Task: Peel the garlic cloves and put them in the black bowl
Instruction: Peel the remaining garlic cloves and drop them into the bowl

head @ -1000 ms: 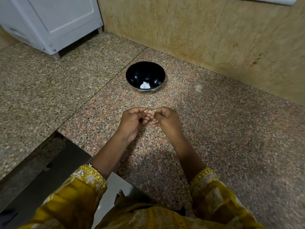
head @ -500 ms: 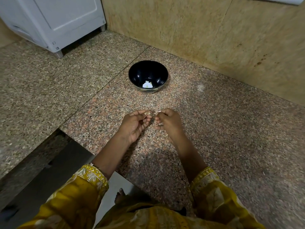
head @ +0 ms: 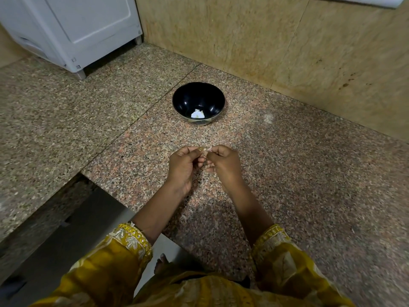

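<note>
Above the speckled worktop [head: 287, 173], the left hand [head: 184, 167] and the right hand [head: 223, 165] met, and each pinched a small, mostly hidden garlic clove [head: 208, 149] between curled fingertips. The black bowl [head: 188, 96] stood on the worktop beyond them, near the wall, with white pieces [head: 197, 114] lying at its bottom.
</note>
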